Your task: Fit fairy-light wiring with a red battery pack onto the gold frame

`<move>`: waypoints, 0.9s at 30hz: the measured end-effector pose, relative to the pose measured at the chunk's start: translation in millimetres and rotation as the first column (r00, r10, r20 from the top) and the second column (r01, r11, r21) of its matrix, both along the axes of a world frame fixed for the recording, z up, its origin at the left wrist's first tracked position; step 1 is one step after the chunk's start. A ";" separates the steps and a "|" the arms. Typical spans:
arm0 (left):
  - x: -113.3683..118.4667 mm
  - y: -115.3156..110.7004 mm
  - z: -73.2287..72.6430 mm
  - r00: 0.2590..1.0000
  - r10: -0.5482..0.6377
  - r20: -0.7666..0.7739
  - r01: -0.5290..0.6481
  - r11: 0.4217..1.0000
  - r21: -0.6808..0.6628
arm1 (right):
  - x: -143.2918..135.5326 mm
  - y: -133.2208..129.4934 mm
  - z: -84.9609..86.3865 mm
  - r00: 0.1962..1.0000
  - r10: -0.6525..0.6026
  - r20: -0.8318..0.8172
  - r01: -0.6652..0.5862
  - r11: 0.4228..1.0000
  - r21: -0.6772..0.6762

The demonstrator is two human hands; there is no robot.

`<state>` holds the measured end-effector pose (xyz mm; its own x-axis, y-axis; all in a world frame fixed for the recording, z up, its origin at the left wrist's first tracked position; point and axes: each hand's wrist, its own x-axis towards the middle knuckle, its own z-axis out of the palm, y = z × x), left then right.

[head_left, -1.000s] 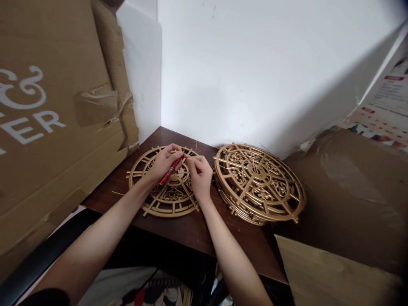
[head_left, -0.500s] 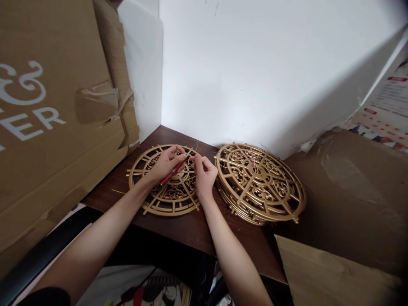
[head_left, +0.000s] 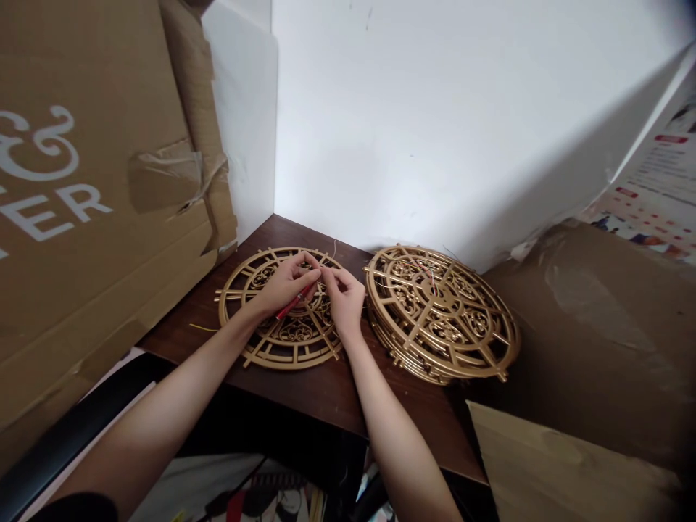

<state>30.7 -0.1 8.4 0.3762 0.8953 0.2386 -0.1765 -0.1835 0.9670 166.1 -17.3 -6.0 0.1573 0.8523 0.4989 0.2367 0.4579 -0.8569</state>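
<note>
A round gold openwork frame (head_left: 296,355) lies flat on the dark brown table (head_left: 304,399). Over its middle, my left hand (head_left: 288,283) is closed round a red tool (head_left: 293,301), which slants down to the left under the palm. The thumb and forefinger of my right hand (head_left: 345,297) are pinched together, touching the left fingertips. What lies between the fingertips is too small to make out. A thin wire (head_left: 335,249) stands up just behind the hands. To the right is a stack of similar gold frames (head_left: 443,312) with thin coloured wires at its centre.
A large cardboard box (head_left: 109,145) rises at the left. More cardboard (head_left: 587,326) stands at the right, with a flap (head_left: 565,457) near the table's front corner. A white wall (head_left: 435,123) is behind. A short yellow wire (head_left: 204,328) lies at the table's left.
My right hand has moved slightly left, and its fingertips now meet those of my left hand. The red tool has shifted a little within my left hand.
</note>
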 end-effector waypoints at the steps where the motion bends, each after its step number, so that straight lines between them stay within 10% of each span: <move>1: 0.1 0.1 0.2 1.000 0.015 -0.003 -0.014 1.000 0.010 | 0.0 0.3 -0.2 1.000 0.005 -0.017 -0.005 1.000 -0.015; 27: 1.7 -2.5 3.7 0.999 0.039 0.018 -0.040 0.996 0.077 | -0.3 -3.8 8.7 0.996 -0.012 -0.085 0.008 0.999 -0.045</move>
<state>32.5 -2.7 12.1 0.3366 0.8881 0.3131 -0.1832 -0.2644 0.9468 165.8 -21.1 2.8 0.2065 0.8716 0.4445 0.1660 0.4165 -0.8939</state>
